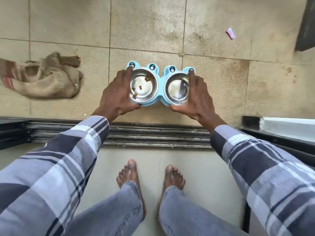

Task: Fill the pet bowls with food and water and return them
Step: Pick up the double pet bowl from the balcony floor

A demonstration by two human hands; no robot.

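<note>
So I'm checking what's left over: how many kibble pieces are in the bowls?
4, all in the left steel bowl: one near the far rim, one central, one left, one nearer. The hands may hide more.

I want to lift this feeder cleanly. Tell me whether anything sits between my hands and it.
Nothing visible does. The left hand and right hand already have a grip on the two ends of the blue feeder. The sack lies off to the left, apart from it.
</note>
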